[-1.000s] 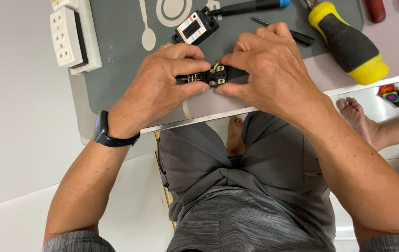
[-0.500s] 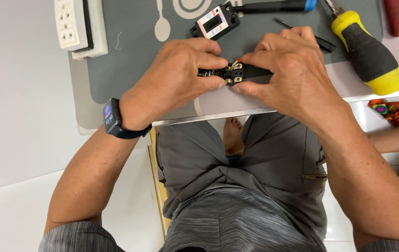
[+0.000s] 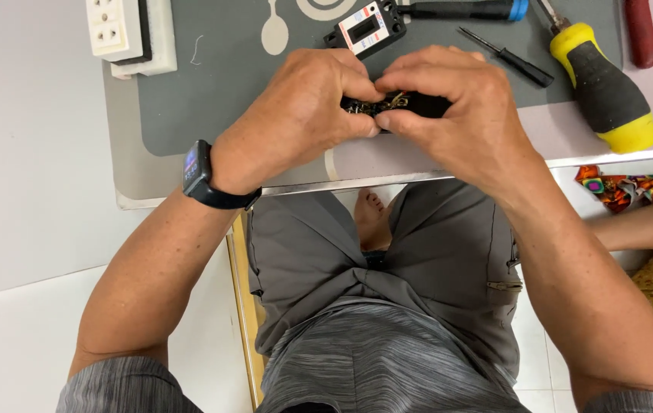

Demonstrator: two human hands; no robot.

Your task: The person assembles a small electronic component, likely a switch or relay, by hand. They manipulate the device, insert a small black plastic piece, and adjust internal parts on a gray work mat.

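Both hands — left hand (image 3: pixel 296 115), right hand (image 3: pixel 456 115) — fingers pinch the black part (image 3: pixel 399 103).

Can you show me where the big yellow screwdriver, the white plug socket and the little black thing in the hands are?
yellow screwdriver (image 3: pixel 605 88): head view, on its black grip.
white plug socket (image 3: pixel 115 27): head view, on its front face.
small black part (image 3: pixel 410 102): head view, on the bit showing between both hands.
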